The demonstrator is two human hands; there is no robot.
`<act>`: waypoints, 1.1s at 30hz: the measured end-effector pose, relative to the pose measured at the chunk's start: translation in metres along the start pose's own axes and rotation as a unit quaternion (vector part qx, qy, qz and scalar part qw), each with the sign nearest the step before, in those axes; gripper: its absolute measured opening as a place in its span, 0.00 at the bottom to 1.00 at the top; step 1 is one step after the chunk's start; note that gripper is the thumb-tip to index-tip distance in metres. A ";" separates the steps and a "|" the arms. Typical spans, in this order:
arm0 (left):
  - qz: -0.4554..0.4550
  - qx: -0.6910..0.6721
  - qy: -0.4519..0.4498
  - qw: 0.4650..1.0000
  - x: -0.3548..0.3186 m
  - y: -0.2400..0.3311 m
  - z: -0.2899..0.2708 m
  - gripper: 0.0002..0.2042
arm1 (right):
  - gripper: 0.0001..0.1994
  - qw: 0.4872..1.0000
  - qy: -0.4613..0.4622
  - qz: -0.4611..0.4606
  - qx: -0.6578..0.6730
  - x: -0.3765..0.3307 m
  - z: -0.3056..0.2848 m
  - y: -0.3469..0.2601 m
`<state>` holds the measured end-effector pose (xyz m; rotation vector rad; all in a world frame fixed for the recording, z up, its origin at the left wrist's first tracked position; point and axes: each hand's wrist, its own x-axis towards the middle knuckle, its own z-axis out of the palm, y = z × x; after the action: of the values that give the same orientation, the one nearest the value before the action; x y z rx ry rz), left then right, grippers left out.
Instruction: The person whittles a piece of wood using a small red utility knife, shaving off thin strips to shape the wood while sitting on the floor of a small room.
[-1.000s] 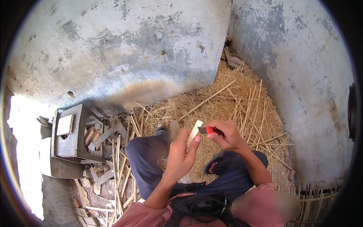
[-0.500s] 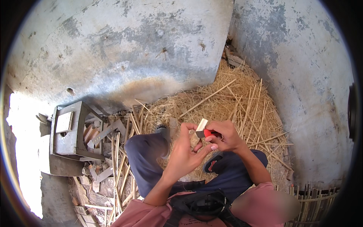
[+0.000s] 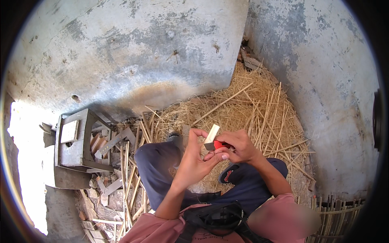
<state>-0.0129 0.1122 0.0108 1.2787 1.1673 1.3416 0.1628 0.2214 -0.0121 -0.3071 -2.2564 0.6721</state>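
Above my lap, my left hand grips a short pale piece of split bamboo or wood between thumb and fingers, its upper end sticking up and tilted right. My right hand is closed round a knife with a red and black handle. The dark flat blade lies across the pale piece, touching it low down. My left thumb reaches over towards the right hand's fingers, close by the red part. The piece's lower end is hidden behind blade and fingers.
Straw-like shavings and long thin strips cover the floor ahead and to the right. At left stand a wooden box frame and a bundle of sticks. A slatted basket-like thing sits lower right. Worn walls enclose the corner.
The blade has slid down and a little left along the pale piece, so more of its upper end shows. Both hands now sit closer together.
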 end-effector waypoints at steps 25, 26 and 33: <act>-0.070 0.047 0.023 0.996 -0.007 -0.002 0.012 0.18 | 0.11 0.947 0.234 0.219 -0.031 0.016 -0.031 0.009; -0.080 0.043 0.026 0.996 -0.007 0.004 0.013 0.18 | 0.12 0.950 0.230 0.213 -0.010 0.010 -0.037 0.011; -0.044 0.076 0.031 0.996 0.000 0.007 0.004 0.20 | 0.13 0.988 0.108 0.112 0.001 -0.004 -0.031 0.003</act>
<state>-0.0085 0.1110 0.0177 1.2852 1.3748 1.2545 0.1880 0.2341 0.0014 -0.6097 -2.0322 0.7205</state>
